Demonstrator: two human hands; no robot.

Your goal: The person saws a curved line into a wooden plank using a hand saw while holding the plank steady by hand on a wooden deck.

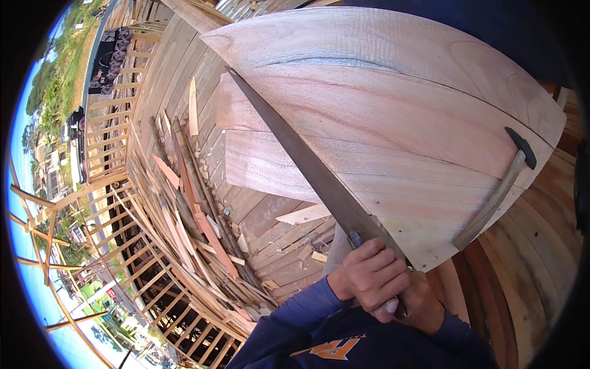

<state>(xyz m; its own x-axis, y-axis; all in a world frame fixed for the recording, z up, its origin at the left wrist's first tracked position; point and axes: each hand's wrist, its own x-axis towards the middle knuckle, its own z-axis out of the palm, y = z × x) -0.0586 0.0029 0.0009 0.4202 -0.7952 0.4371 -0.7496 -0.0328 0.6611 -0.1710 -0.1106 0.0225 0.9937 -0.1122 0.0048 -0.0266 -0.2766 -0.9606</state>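
Note:
A long hand saw (pixel 301 160) lies slantwise across a wide panel of pale wooden boards (pixel 393 104), its toothed edge facing the boards and its tip toward the far left. My left hand (pixel 375 277) is closed around the handle end of the saw. Just behind and to the right, my right hand (pixel 421 301) is also closed at the handle, partly covered by the left. On the panel's right side rests a hammer (pixel 495 206) with a black head and a wooden handle. The panel's right part tapers to a corner, and its left ends are staggered.
Long strips and poles of scrap wood (pixel 190 209) are heaped on the plank floor (pixel 258 221) to the left, with small offcuts scattered around. A slatted wooden railing (pixel 110 135) runs along the far left, with a patterned bag (pixel 110 61) on it. Curved planks (pixel 547 234) lie at right.

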